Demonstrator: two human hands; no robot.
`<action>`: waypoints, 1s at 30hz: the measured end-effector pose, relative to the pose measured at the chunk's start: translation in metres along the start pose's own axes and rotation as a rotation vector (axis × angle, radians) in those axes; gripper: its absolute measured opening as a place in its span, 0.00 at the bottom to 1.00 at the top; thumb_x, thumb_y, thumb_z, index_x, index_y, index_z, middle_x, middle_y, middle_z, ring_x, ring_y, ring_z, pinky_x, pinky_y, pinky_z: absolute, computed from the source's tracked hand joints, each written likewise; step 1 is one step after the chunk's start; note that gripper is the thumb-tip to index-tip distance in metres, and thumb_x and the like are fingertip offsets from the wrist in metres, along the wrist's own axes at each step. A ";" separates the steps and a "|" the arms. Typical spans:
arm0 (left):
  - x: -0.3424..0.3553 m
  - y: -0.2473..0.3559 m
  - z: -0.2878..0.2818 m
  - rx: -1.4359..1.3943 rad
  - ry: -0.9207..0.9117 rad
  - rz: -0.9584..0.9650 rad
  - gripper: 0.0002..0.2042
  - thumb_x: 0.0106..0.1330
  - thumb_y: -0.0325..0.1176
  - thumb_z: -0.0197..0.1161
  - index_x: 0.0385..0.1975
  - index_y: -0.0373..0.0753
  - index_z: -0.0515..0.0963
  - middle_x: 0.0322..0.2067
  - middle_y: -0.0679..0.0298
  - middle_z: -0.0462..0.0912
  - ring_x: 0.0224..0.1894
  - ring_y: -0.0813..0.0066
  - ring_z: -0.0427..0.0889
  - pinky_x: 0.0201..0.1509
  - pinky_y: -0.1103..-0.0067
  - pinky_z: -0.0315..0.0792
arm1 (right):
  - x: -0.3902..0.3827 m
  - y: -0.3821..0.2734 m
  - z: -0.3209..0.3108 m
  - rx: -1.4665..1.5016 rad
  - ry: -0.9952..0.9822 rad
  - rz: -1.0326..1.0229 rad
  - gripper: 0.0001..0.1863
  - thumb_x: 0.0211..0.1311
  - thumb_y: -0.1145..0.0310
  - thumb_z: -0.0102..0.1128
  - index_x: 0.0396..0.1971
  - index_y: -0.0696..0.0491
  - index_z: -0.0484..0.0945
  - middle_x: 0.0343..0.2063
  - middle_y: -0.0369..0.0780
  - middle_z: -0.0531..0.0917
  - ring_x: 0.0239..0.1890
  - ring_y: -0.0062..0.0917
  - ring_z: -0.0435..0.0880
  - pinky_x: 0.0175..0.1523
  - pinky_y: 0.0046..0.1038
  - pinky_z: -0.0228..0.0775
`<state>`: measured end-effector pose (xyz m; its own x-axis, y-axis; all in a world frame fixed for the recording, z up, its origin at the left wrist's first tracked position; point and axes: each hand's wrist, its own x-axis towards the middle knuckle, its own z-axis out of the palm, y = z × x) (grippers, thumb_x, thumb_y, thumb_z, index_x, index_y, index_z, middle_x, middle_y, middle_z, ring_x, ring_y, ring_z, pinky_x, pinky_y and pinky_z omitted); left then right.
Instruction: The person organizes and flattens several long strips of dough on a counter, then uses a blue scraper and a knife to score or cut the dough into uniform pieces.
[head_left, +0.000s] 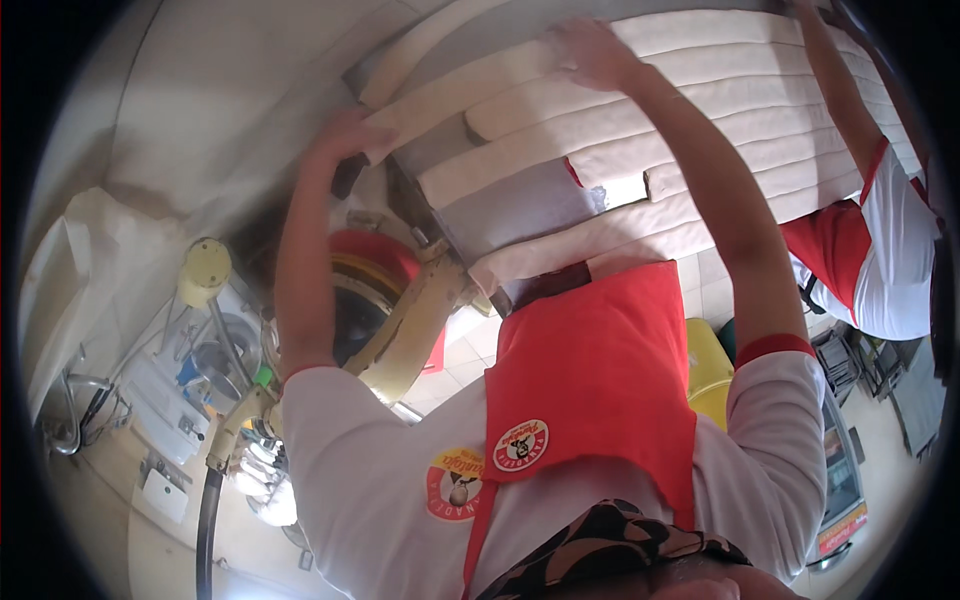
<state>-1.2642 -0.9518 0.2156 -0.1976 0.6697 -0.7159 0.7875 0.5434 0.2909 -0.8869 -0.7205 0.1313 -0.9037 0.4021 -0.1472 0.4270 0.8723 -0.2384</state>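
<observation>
Long pale dough strips lie in rows across a grey metal surface at the top of my view. My left hand grips the left end of one long strip. My right hand has its fingers curled on that same strip farther along, near the upper middle. Just below that strip, a shorter-starting strip begins right of my left hand. Another strip runs along the near edge, above my red apron.
A co-worker stands at the right, arms on the strips. A cream machine arm and red round container are at left, with a steel bowl beyond. A yellow bin stands below the surface. A wall borders the left.
</observation>
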 end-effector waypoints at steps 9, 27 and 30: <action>0.020 0.018 0.010 -0.368 -0.056 -0.029 0.32 0.58 0.48 0.77 0.58 0.31 0.81 0.47 0.58 0.89 0.46 0.73 0.87 0.54 0.75 0.78 | 0.005 -0.009 -0.011 0.060 -0.045 0.056 0.35 0.68 0.43 0.62 0.72 0.39 0.70 0.68 0.37 0.69 0.74 0.36 0.63 0.74 0.56 0.56; 0.017 0.122 0.042 0.302 0.558 0.124 0.26 0.64 0.53 0.68 0.51 0.35 0.81 0.47 0.50 0.85 0.50 0.50 0.85 0.53 0.57 0.78 | 0.056 -0.075 -0.029 0.165 -0.174 -0.077 0.36 0.64 0.46 0.67 0.71 0.41 0.71 0.68 0.38 0.71 0.74 0.36 0.65 0.74 0.52 0.57; 0.039 0.142 0.061 0.461 0.722 0.246 0.24 0.67 0.54 0.66 0.49 0.38 0.82 0.48 0.54 0.82 0.54 0.49 0.80 0.53 0.54 0.76 | 0.022 -0.004 -0.010 0.128 0.017 -0.044 0.36 0.67 0.43 0.63 0.72 0.39 0.69 0.69 0.38 0.71 0.74 0.37 0.65 0.75 0.53 0.55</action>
<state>-1.1243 -0.8799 0.1904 -0.1888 0.9809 -0.0471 0.9820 0.1884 -0.0116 -0.9091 -0.7122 0.1388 -0.9217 0.3696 -0.1180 0.3864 0.8469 -0.3654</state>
